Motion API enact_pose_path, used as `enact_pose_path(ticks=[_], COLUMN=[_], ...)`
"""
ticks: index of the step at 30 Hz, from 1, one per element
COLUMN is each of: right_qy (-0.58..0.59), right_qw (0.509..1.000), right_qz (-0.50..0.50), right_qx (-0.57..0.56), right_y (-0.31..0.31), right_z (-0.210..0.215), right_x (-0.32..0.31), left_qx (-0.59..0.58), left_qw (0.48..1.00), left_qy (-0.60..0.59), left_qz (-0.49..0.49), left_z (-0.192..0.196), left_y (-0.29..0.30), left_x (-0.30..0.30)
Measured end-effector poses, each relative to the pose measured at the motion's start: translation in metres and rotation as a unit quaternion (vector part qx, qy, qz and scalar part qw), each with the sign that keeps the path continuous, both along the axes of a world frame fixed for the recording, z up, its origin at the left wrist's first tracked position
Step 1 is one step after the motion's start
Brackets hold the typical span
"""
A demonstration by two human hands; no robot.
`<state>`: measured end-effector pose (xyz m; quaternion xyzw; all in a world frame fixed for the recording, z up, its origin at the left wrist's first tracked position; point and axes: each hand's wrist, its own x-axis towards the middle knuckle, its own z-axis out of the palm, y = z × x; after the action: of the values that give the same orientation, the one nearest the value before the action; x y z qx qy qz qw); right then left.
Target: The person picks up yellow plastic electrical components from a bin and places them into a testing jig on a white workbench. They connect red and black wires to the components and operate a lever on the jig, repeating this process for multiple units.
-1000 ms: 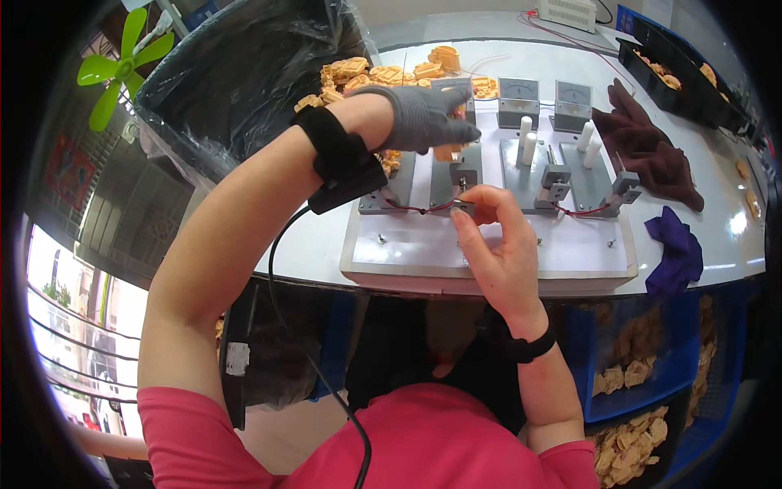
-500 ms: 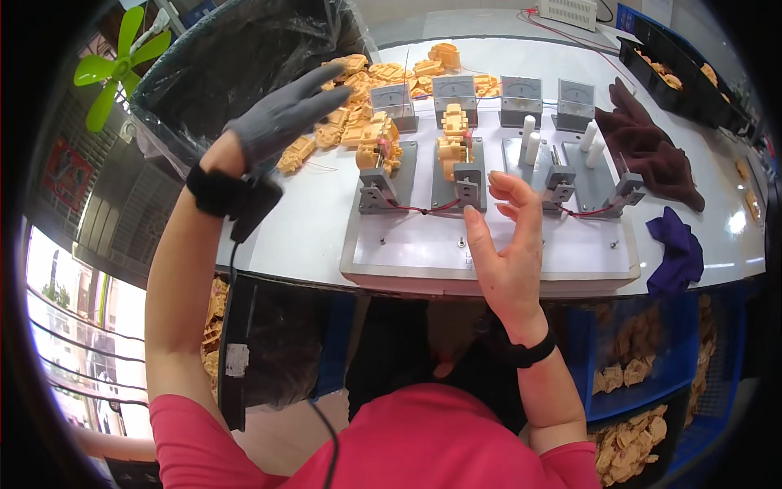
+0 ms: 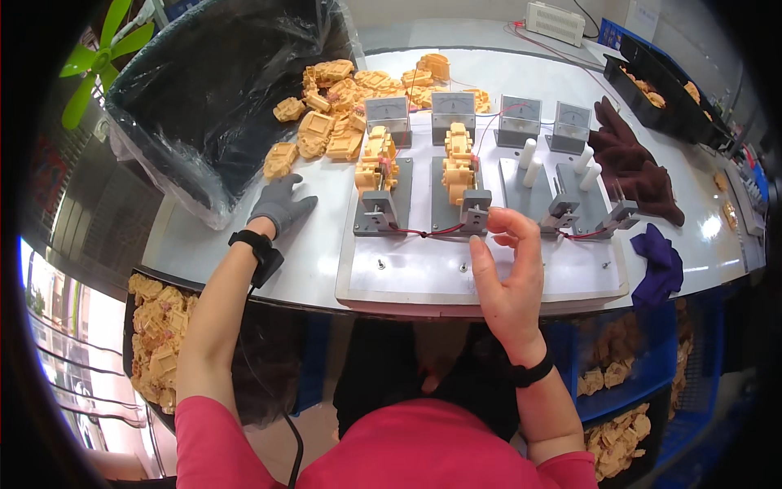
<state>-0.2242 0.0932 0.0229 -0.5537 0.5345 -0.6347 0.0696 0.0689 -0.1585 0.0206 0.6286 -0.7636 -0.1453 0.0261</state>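
Meter dials (image 3: pixel 453 106) too small to read; bin (image 3: pixel 204 73) top cut off.

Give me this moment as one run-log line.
left hand: gloved, open, on table by tan parts | right hand: bare, open, at clamp | fixture plate: two parts loaded

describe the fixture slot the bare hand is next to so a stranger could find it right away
Start at the pale grey base plate at the table's near edge; four clamp slots stand on it in a row. The right hand hovers at the second slot from the left. It holds a tan plastic part, like the first; the two slots to its right hold only white pegs.
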Motion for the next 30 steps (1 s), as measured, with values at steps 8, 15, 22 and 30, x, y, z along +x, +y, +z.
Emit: enact_pose_path(ticks=[8, 15, 22, 30], right_qy=[-0.026, 0.176, 0.235, 0.174], right_qw=[0.998, 0.965, 0.960, 0.966], right_qz=[-0.007, 0.030, 0.013, 0.059], right_qx=[0.055, 0.193, 0.151, 0.184], right_y=[0.004, 0.028, 0.010, 0.015], right_z=[0.003, 0.020, 0.010, 0.016], right_x=[0.003, -0.009, -0.008, -0.012], left_qx=[-0.230, -0.142, -0.213, -0.083], left_qw=[0.971, 0.987, 0.975, 0.996], left_qy=[-0.063, -0.061, 0.051, -0.015], left_qz=[0.029, 0.043, -0.031, -0.034], left_z=[-0.015, -0.005, -0.026, 0.004], left_y=[-0.049, -0.022, -0.013, 0.017], left_x=[0.023, 0.007, 0.020, 0.013])
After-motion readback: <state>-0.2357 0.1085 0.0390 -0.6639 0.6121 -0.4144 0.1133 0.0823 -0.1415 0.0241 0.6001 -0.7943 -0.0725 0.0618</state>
